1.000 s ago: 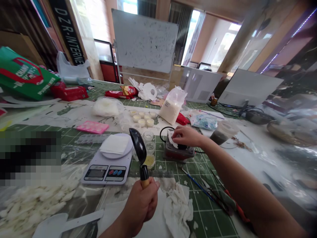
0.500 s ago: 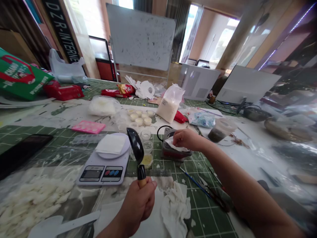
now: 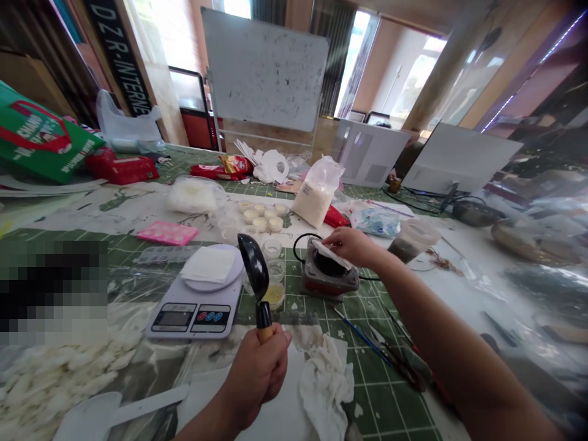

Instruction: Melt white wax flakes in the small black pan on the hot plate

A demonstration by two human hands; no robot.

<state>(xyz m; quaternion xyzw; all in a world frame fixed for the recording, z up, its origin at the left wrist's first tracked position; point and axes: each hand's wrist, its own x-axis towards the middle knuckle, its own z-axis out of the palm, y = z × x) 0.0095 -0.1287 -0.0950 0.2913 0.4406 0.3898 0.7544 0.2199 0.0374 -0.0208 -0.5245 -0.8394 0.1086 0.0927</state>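
Note:
My left hand is wrapped round the handle of a black ladle, held upright with its bowl at the top. My right hand pinches a white tissue over a small hot plate, whose black round top shows below the tissue. Left of the ladle a kitchen scale carries folded white tissues. Behind the ladle stand small clear cups, one with yellowish contents.
Several filled small cups and a bag of white granules stand farther back. White flakes lie at left, a crumpled tissue in front, scissors and a blue brush at right.
My right hand has lifted and drawn the tissue toward the back of the hot plate, so more of its black top shows. The ladle stays in my left hand.

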